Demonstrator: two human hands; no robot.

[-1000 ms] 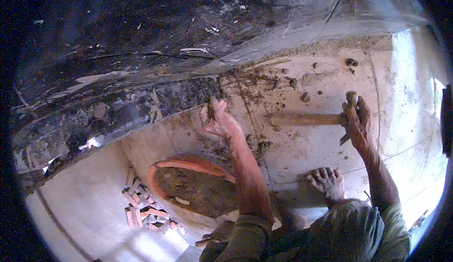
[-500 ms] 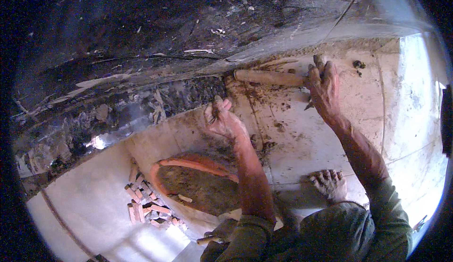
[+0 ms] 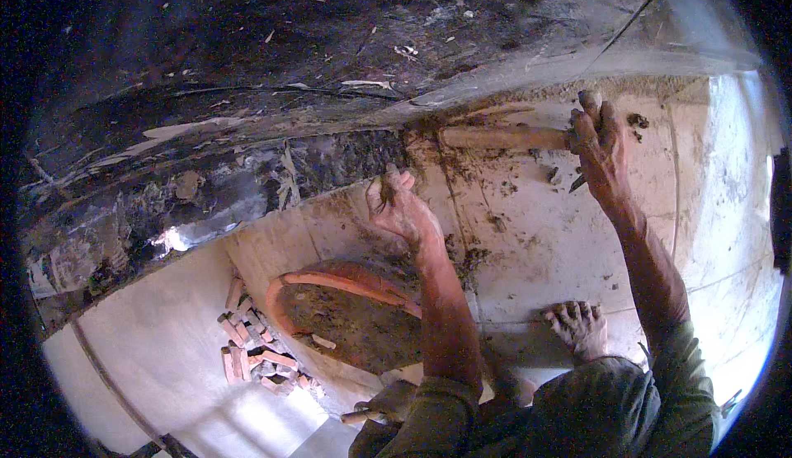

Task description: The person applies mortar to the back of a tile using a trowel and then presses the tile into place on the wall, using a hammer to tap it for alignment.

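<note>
My right hand (image 3: 600, 145) is closed on a long tan wooden tool (image 3: 503, 138), whose bar lies level to its left, just below the dark overhanging surface (image 3: 330, 46); a short dark point shows under the hand. My left hand (image 3: 394, 206) is curled at the lower edge of the dark, scabbed band (image 3: 322, 159), fingertips pinched on something I cannot make out. A soil-smeared pale floor (image 3: 536, 244) lies below both hands, with dark crumbs (image 3: 635, 124) near the right hand.
An orange oval rim around dirt (image 3: 297, 277) sits at lower middle, beside a pile of broken bricks (image 3: 252, 351) on a pale surface (image 3: 140, 326). A bare foot (image 3: 577, 330) is below my right hand. Bright light falls at the far right.
My right hand and the wooden tool rose toward the overhang, then shifted a little right. My left hand stays at the band's edge, slightly further right in view, as the whole view shifts.
</note>
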